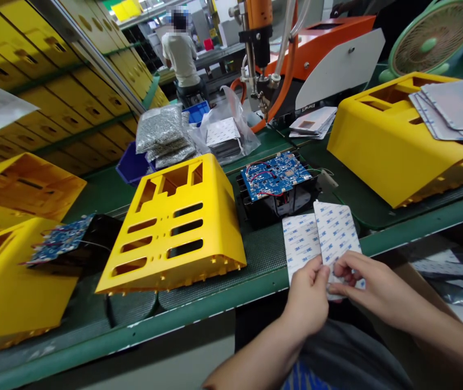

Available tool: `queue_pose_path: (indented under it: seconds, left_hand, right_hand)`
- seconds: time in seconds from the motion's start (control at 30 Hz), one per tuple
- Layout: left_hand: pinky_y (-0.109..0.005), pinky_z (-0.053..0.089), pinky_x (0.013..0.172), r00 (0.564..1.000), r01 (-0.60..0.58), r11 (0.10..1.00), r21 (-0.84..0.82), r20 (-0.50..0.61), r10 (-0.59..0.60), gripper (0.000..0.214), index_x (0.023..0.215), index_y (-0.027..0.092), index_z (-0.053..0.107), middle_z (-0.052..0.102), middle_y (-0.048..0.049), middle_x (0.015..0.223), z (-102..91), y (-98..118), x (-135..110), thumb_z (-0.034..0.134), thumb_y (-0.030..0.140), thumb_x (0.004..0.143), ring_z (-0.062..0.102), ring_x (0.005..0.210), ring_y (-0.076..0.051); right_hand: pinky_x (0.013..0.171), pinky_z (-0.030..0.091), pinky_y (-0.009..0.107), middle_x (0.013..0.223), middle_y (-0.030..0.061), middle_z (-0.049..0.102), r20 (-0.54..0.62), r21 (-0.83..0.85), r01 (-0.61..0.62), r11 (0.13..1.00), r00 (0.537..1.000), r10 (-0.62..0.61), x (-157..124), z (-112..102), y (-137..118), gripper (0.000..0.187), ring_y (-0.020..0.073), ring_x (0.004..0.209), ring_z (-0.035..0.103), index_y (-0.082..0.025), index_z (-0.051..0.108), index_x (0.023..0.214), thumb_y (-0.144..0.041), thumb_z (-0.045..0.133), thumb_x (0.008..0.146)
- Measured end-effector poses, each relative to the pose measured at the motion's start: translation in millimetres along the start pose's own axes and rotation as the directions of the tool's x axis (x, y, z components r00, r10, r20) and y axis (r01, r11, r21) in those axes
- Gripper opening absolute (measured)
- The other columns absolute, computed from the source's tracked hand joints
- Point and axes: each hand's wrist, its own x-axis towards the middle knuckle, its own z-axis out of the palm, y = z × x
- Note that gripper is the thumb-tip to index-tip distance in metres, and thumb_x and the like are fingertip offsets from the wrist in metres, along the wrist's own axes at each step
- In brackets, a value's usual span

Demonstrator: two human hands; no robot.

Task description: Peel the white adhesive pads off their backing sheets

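Observation:
Two white adhesive sheets printed with blue 3M marks are in my hands, over the front edge of the bench. One adhesive sheet (300,238) lies to the left and partly behind the other sheet (337,230). My left hand (307,295) pinches their lower part between thumb and fingers. At the lower right of the front sheet, my right hand (364,279) has its thumb and curled fingers closed on the edge. Just beyond the sheets sits a blue circuit board (274,174) with red wires, on top of a black housing (292,200).
A yellow plastic housing (182,227) stands left on the green bench; another yellow housing (390,141) at right bears more sheets (455,103). An orange-and-black tool (259,32) hangs behind the board. Bagged parts (162,130) lie at the back. A person (180,57) sits farther off.

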Motion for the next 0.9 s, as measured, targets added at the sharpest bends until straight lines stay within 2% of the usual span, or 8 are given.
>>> queue_pose_path:
  seconds: [0.13,0.23,0.33,0.4,0.5,0.6,0.83,0.9]
  left_hand:
    - [-0.034,0.043,0.094,0.999,0.032,0.999,-0.018,0.014,-0.032,0.034,0.119,0.019,0.058,0.064,-0.0062,0.114,-2.1,-1,1,0.047,0.03,0.088,0.059,0.099,-0.02]
    - [-0.034,0.046,0.09,0.993,0.088,0.994,-0.062,0.083,-0.083,0.039,0.126,0.021,0.051,0.065,-0.0067,0.111,-4.9,1,0,0.049,0.03,0.088,0.061,0.091,-0.017]
    - [-0.03,0.046,0.089,0.985,0.09,0.993,-0.07,0.157,-0.078,0.055,0.132,0.023,0.043,0.066,-0.0054,0.107,-7.1,0,-3,0.059,0.019,0.08,0.061,0.092,-0.015]
    - [-0.029,0.049,0.083,0.988,0.089,0.995,-0.033,0.129,-0.084,0.061,0.133,0.025,0.041,0.066,-0.0041,0.103,-7.6,-3,-4,0.06,0.012,0.076,0.062,0.087,-0.014]
    - [-0.03,0.053,0.075,0.996,0.077,0.996,0.044,0.037,-0.078,0.046,0.123,0.022,0.052,0.067,-0.0042,0.096,-7.7,-7,-5,0.055,0.014,0.078,0.061,0.08,-0.015]
    - [-0.029,0.054,0.072,0.997,0.073,0.995,0.073,-0.008,-0.073,0.029,0.108,0.016,0.06,0.067,-0.0052,0.092,-8.2,-7,-4,0.056,0.019,0.079,0.061,0.079,-0.016]
    - [-0.025,0.053,0.062,0.993,0.096,0.991,0.095,-0.076,-0.089,0.012,0.086,0.014,0.059,0.066,-0.0018,0.077,-9.9,-7,-4,0.061,0.019,0.075,0.06,0.062,-0.011]
    - [-0.022,0.051,0.055,0.99,0.112,0.989,0.096,-0.102,-0.102,0.013,0.079,0.015,0.056,0.064,0.0001,0.07,-9.9,-8,-4,0.065,0.02,0.073,0.059,0.056,-0.011]
  right_hand:
    - [0.07,0.041,0.023,0.086,-0.0013,0.051,0.04,0.097,-0.011,0.995,0.999,0.007,-2,-4,-1,0.026,0.0102,0.077,0.049,-0.021,0.052,0.085,-0.046,0.053,0.089]
    - [0.075,0.042,0.023,0.091,-0.0016,0.054,0.044,0.155,-0.029,0.988,0.999,0.022,-3,-7,-3,0.025,0.0105,0.084,0.051,-0.023,0.054,0.091,-0.046,0.047,0.092]
    - [0.079,0.042,0.022,0.096,-0.0024,0.055,0.032,0.183,-0.04,0.982,0.999,0.034,-3,-9,-4,0.024,0.0106,0.089,0.052,-0.025,0.054,0.097,-0.046,0.044,0.093]
    - [0.081,0.043,0.022,0.101,-0.0028,0.056,0.044,0.216,-0.056,0.975,0.998,0.047,-2,-9,-4,0.024,0.0109,0.092,0.052,-0.026,0.054,0.101,-0.047,0.044,0.093]
    - [0.086,0.043,0.022,0.108,-0.0023,0.054,0.052,0.246,-0.081,0.966,0.996,0.071,-3,-11,-2,0.027,0.0122,0.1,0.051,-0.027,0.051,0.107,-0.048,0.045,0.092]
    - [0.086,0.044,0.024,0.108,-0.0006,0.054,0.091,0.278,-0.12,0.953,0.991,0.098,-4,-11,-2,0.031,0.0132,0.1,0.051,-0.025,0.049,0.109,-0.051,0.048,0.09]
    - [0.08,0.044,0.025,0.1,0.0017,0.055,0.118,0.227,-0.152,0.962,0.985,0.127,-7,-12,-8,0.042,0.0135,0.088,0.053,-0.023,0.045,0.108,-0.055,0.056,0.084]
    - [0.079,0.045,0.025,0.1,0.0008,0.054,0.125,0.181,-0.148,0.972,0.984,0.127,-10,-11,-8,0.052,0.0135,0.086,0.053,-0.024,0.043,0.113,-0.056,0.063,0.078]
